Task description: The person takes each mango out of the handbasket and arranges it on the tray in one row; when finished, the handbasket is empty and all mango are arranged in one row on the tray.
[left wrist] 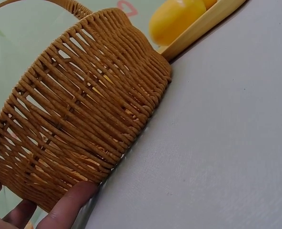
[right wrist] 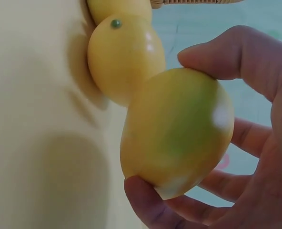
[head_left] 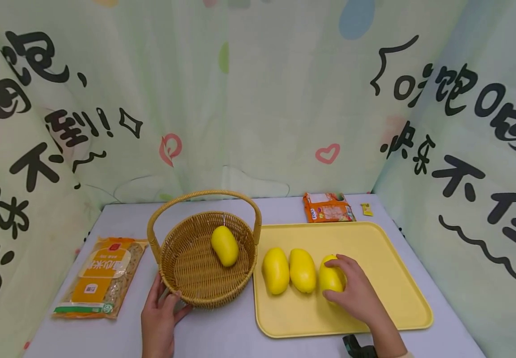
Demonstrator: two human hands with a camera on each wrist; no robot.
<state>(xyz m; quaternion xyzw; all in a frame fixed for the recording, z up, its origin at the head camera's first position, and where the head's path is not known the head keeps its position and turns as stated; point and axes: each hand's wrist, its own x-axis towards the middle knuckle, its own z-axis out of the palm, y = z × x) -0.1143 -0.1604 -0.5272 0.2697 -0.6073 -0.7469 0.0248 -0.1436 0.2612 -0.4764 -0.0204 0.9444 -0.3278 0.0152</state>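
Note:
My right hand (head_left: 355, 292) grips a yellow mango (head_left: 331, 279) over the tray, thumb and fingers on opposite sides. In the right wrist view a green blush shows on this mango (right wrist: 179, 129), and a shadow falls on the tray. Two more mangoes, a middle one (head_left: 303, 271) and a left one (head_left: 276, 271), lie side by side on the yellow tray (head_left: 387, 288). My left hand (head_left: 160, 315) holds the wicker basket (head_left: 195, 278) low on its near left side, thumb near the base in the left wrist view. Inside the basket lies one mango (head_left: 225, 246).
Left of the basket lies a bag of grain (head_left: 98, 278) with an orange label. Behind the tray are an orange-red snack packet (head_left: 328, 207) and a small yellow sachet (head_left: 366, 209). The basket's tall handle (head_left: 204, 193) arches above it. Printed curtains (head_left: 262, 99) enclose the table.

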